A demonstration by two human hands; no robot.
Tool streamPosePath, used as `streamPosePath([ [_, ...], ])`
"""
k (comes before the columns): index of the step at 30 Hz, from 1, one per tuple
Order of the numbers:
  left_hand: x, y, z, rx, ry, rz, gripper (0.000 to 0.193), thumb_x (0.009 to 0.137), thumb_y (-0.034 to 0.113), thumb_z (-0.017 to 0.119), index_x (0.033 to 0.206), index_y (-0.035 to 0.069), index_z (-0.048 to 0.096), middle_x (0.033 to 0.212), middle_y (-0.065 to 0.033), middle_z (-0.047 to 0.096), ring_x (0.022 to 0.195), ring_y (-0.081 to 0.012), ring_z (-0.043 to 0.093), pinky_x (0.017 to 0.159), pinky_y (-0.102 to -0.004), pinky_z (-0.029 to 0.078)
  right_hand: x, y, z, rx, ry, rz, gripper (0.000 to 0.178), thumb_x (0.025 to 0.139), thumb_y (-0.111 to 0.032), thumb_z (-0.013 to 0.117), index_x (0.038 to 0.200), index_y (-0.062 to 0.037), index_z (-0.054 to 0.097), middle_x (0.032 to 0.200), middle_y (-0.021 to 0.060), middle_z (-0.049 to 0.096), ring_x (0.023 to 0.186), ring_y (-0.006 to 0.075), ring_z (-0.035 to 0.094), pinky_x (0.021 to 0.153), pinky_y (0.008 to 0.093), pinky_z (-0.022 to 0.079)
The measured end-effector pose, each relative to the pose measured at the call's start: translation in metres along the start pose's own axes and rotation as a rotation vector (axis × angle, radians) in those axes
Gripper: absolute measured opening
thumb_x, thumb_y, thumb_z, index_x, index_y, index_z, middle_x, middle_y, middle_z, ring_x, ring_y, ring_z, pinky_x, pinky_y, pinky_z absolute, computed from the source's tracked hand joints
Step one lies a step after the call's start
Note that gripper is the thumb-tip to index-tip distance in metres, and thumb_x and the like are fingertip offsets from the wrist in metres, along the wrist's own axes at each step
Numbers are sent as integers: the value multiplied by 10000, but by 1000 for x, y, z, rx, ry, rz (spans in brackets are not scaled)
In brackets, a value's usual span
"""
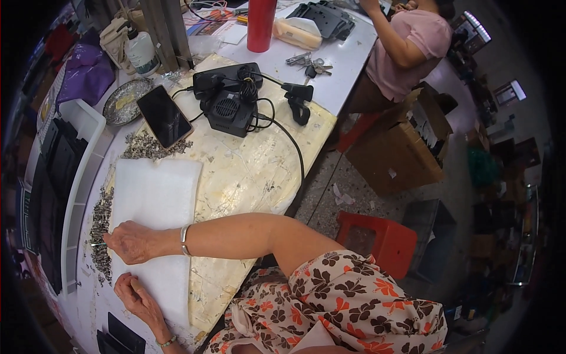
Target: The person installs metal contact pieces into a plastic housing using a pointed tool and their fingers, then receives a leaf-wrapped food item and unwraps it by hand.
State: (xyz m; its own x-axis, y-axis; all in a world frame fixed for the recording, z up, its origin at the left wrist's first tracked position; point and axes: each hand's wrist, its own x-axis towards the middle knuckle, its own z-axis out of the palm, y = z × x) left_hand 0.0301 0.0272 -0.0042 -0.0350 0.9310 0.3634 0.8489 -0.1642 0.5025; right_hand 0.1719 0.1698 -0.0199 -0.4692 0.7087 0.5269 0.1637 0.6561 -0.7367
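My right hand (132,242), with a silver bracelet on its wrist, is closed around a thin tool (97,243). The tool's pale greenish tip points left into a strip of small grey metallic pieces (102,236), which look like screws. Under that hand lies a white foam sheet (156,194). Closer to me, my left hand (134,297) rests at the sheet's left edge, its fingers loosely curled and its thumb apart. I see nothing in it. More of the small pieces (138,146) are heaped beyond the sheet's far edge.
A phone (165,117), a round metal dish (127,103) and a black charger with cables (230,112) lie farther back. White tray (88,141) holds black parts at left. Black pieces (121,336) lie nearby. Keys (311,65), red cup (260,26), red stool (377,242), cardboard box (389,147), another person (418,47).
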Motion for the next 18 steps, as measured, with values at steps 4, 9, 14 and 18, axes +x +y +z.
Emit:
streamPosePath([
  [4,1,7,-1,12,-6,0,107,987,59,533,1004,-35,583,1088,-141,578,1019,-270,548,901,-353,454,-1,-3,-4,107,-8,42,102,854,-81,452,829,8,494,562,209,545,575,443,575,530,517,441],
  [9,3,12,-4,60,-11,3,63,933,6,569,983,-30,582,1106,-150,574,1026,-277,553,895,-358,464,2,-1,-2,103,9,32,79,815,-61,480,821,16,499,568,203,560,577,442,586,524,518,449],
  [14,4,20,-2,-19,11,-34,88,865,11,592,941,-30,576,1087,-171,581,1034,-320,554,871,-389,497,2,-2,-2,41,28,15,69,771,-38,511,810,18,509,570,197,579,572,438,603,519,514,464],
  [18,2,21,-1,-7,26,0,94,854,4,597,940,-29,579,1087,-173,582,1037,-317,556,876,-384,504,2,-6,-6,-16,-10,27,86,812,-62,508,841,18,510,587,207,593,599,451,613,534,524,470],
])
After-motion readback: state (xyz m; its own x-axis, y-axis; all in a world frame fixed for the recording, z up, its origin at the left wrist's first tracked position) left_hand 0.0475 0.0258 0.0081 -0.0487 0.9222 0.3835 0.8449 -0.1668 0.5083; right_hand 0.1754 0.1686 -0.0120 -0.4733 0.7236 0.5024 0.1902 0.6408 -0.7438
